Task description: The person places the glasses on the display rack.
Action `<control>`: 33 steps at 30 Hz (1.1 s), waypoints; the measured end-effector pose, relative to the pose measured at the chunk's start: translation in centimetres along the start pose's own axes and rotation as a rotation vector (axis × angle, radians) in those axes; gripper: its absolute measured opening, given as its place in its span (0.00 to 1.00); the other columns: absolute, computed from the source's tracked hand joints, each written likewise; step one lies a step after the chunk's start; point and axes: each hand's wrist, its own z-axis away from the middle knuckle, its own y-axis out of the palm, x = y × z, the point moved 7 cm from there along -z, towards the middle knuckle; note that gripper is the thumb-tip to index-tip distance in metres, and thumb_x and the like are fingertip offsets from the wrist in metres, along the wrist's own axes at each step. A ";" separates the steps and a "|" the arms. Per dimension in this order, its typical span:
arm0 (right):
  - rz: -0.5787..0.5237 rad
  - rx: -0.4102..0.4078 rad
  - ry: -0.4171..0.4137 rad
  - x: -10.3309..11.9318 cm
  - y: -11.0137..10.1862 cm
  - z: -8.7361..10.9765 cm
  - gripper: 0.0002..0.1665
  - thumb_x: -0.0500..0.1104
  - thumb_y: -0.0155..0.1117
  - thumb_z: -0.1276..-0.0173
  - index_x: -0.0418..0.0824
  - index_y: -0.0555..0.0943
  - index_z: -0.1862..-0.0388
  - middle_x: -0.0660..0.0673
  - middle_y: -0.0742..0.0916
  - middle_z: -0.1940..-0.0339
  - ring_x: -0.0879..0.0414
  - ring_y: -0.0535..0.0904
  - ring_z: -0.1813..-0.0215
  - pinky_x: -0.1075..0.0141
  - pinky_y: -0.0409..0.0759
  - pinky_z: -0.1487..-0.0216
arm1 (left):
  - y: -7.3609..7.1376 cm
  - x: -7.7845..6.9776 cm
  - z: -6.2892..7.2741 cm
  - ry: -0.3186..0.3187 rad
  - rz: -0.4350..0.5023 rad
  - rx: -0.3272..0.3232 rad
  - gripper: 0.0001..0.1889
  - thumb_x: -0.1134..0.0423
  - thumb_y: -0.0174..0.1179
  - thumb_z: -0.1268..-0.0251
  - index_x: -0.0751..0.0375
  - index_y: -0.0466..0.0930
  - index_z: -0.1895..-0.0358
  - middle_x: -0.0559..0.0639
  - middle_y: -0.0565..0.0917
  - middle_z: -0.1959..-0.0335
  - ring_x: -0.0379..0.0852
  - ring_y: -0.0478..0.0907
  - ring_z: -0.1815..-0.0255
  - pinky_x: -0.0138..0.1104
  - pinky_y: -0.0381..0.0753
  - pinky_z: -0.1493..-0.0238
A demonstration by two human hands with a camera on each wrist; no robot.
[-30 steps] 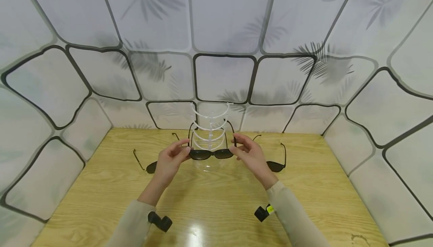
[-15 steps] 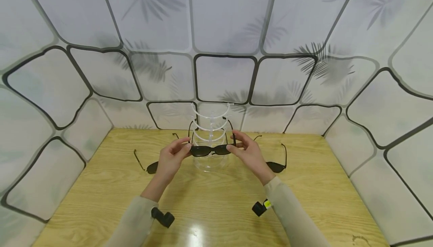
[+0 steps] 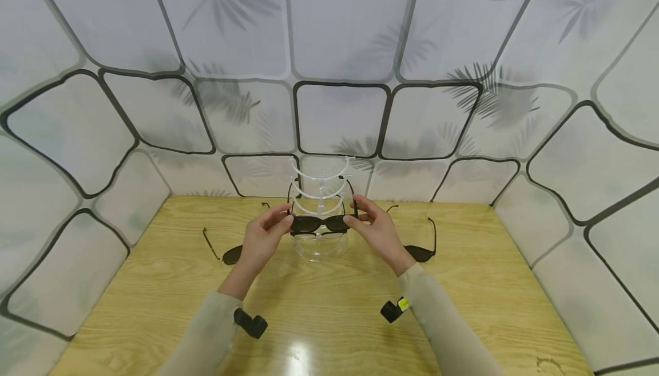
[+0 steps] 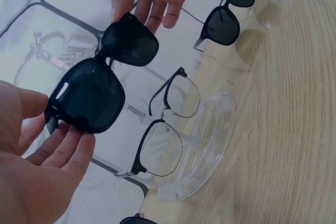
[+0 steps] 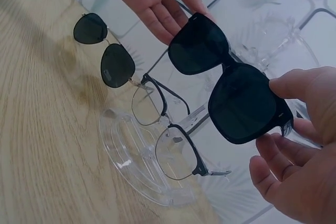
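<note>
Black sunglasses point(image 3: 306, 224) are held level in front of a clear display stand point(image 3: 321, 177), their temples reaching back around it. My left hand point(image 3: 264, 242) pinches their left end between thumb and fingers. At the other end, my right hand point(image 3: 378, 228) grips the hinge area the same way. Below them, eyeglasses with dark brows and clear lenses point(image 4: 161, 129) sit on the stand's low tier, above its curved clear base point(image 4: 212, 148). Whether the held sunglasses touch the stand cannot be made out.
Thin-framed sunglasses point(image 5: 116, 65) lie on the wooden table point(image 3: 319, 330) to the left of the stand. Another dark pair point(image 3: 419, 253) lies to the right, partly behind my right hand. Patterned cloth walls point(image 3: 340, 118) enclose the back and sides.
Both hands have raised the sunglasses slightly and moved them back toward the stand. The clear eyeglasses beneath, mostly covered before, now show below the dark lenses.
</note>
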 end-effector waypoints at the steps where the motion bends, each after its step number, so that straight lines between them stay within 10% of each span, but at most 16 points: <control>1: -0.002 -0.001 -0.001 -0.1 0.0 -0.1 0.39 0.45 0.71 0.25 0.44 0.69 0.19 0.39 0.82 0.28 0.43 0.82 0.39 0.63 0.81 0.44 | 0.0 0.0 -0.1 0.001 0.012 -0.001 0.19 0.72 0.64 0.26 0.70 0.81 0.35 0.66 0.88 0.50 0.45 0.89 0.53 0.30 0.89 0.51; 33: -0.022 -0.024 0.034 -1.3 0.9 -1.8 0.38 0.42 0.70 0.25 0.39 0.70 0.20 0.33 0.80 0.26 0.40 0.82 0.39 0.69 0.79 0.51 | -0.1 0.6 -1.3 0.033 -0.016 -0.031 0.18 0.73 0.62 0.25 0.71 0.82 0.36 0.75 0.85 0.45 0.37 0.89 0.57 0.25 0.88 0.54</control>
